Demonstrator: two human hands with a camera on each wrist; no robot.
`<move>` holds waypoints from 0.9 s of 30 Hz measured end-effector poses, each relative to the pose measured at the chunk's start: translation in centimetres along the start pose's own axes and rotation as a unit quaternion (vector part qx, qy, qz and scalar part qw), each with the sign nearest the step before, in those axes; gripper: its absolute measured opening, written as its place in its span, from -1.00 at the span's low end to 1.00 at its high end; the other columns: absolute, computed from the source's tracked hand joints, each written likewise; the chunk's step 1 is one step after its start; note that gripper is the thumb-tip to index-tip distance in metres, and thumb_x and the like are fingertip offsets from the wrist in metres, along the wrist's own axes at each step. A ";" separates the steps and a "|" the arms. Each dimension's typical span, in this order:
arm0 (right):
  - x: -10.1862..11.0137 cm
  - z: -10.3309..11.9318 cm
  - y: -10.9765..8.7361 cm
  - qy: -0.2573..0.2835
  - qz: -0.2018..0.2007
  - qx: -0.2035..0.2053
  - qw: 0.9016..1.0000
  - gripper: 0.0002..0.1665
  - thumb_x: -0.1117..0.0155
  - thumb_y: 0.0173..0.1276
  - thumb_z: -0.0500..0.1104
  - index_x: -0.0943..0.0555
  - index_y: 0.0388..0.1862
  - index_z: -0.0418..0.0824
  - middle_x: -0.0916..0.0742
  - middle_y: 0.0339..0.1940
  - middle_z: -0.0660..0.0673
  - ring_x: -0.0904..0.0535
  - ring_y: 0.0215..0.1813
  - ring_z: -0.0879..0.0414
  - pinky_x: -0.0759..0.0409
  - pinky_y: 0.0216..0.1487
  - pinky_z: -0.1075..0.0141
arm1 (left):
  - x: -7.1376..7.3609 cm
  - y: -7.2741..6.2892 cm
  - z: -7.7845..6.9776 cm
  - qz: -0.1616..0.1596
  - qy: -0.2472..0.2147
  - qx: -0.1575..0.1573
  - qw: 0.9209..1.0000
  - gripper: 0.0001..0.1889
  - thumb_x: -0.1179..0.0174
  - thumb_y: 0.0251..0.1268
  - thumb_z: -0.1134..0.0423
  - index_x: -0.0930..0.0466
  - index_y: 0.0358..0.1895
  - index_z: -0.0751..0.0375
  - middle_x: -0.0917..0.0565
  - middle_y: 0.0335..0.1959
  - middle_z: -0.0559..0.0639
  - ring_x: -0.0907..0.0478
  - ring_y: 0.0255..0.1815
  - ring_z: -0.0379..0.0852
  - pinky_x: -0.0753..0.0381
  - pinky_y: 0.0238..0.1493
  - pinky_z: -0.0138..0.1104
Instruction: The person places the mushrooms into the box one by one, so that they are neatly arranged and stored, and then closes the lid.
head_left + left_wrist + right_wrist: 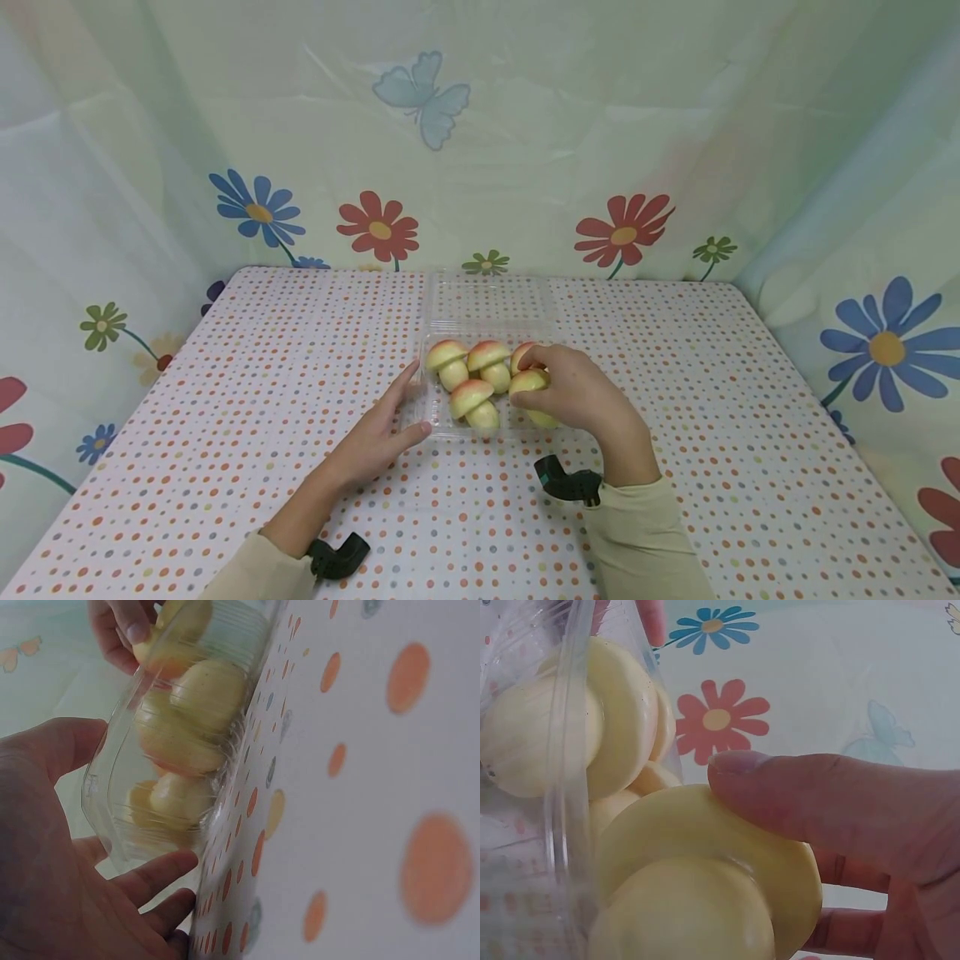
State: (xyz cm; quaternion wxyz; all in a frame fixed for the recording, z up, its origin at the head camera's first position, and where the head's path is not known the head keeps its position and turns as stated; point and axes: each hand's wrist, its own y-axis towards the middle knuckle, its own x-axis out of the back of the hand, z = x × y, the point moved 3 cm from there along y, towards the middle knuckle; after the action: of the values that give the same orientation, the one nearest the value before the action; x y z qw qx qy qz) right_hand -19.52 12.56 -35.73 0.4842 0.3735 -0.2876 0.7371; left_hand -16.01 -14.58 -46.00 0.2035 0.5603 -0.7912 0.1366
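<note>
Near the table's middle a clear plastic clamshell box lies with its lid folded back. Several mushroom-shaped pieces, yellow with reddish cap tops, sit inside; one mushroom is at the front left. My right hand holds another mushroom by its cap, thumb on one side and fingers on the other, at the box's front right. It partly covers a mushroom behind. My left hand is at the box's left side, fingers extended, thumb by the front corner.
A polka-dot cloth covers the table. Flower-printed curtains stand along its back and both sides. Black wrist mounts sit on both forearms, the right mount just in front of the box.
</note>
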 end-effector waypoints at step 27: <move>-2.2 0.9 0.6 -0.057 -0.026 -0.028 0.998 -0.57 -0.58 0.17 -0.15 -0.64 -0.04 -0.25 -0.66 -0.10 -0.18 -0.52 -0.15 -0.01 -0.57 -0.10 0.09 | 0.0 0.0 0.0 0.003 -0.001 -0.002 1.000 -0.08 -0.19 0.49 0.04 0.23 0.71 -0.29 -0.24 0.63 0.24 -0.06 0.68 0.27 -0.07 0.57 0.30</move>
State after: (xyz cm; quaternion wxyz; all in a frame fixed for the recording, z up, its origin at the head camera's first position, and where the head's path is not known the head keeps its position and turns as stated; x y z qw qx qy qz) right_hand -19.30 10.53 -37.07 0.4962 0.4088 -0.3252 0.6935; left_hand -16.06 -14.58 -46.04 0.2039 0.5573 -0.7935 0.1350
